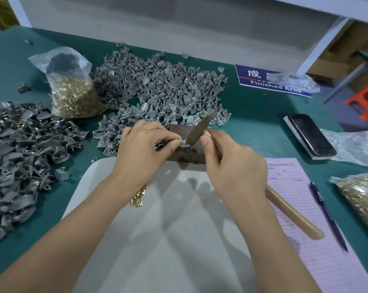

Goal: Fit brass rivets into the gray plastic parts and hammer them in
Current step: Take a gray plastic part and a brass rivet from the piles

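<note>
— Fingers first: what are yours doing?

— Your left hand (140, 149) pinches one gray plastic part (182, 142) between thumb and forefinger, holding it down on the dark metal block (178, 132) at mid-frame. Your right hand (231, 166) is wrapped round the hammer (200, 129) high on its wooden handle, close under the head, which sits right at the part.

— And the stock, biggest down?

— On the green desk (252, 115): a wide heap of gray parts (157, 85) at upper centre, a darker heap (16, 155) at left, the bag of brass rivets (75, 98) at upper left, then a few loose rivets (138, 197) on the white pad (168, 229) under your left wrist.

— How will the part behave?

— I'd judge it light, stiff and smooth, so likely to skid or tip under a blow. Hold it by its outer edge, flat on the block, fingertips clear of the rivet. The rivet itself is too small to make out here.
</note>
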The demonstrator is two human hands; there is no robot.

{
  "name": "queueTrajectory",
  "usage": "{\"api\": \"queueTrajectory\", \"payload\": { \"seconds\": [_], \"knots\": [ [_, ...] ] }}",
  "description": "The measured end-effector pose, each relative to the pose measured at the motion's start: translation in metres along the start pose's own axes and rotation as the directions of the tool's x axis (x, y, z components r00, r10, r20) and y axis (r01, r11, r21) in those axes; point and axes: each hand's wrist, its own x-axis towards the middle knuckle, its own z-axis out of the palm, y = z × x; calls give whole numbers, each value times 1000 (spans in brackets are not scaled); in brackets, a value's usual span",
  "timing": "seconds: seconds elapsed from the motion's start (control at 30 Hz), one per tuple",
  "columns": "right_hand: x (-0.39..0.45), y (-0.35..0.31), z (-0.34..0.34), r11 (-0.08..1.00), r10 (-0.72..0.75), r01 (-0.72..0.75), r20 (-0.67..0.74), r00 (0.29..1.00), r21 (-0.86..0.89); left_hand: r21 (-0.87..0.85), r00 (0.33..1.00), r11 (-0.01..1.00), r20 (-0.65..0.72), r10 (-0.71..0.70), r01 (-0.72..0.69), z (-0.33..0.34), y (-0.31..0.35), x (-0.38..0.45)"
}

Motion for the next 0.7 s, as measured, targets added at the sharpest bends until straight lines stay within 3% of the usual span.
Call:
{"api": "queueTrajectory", "payload": {
  "seconds": [0.1,0.3,0.53,0.7],
  "knots": [
    [-4,9,0,998,57,-58,-81,995,-18,-18,1000,1000,1,-6,6,1,-1,-1],
    [2,20,12,988,144,-144,-15,989,-46,-12,1000,1000,6,1,-1,2,-2,-1],
    [4,28,16,992,128,-128,51,990,6,-31,999,999,-24,-21,21,-3,2,-3],
    [1,33,17,993,118,-118,83,990,-3,-198,992,977,-78,-101,84,-21,11,-5]
  ]
}}
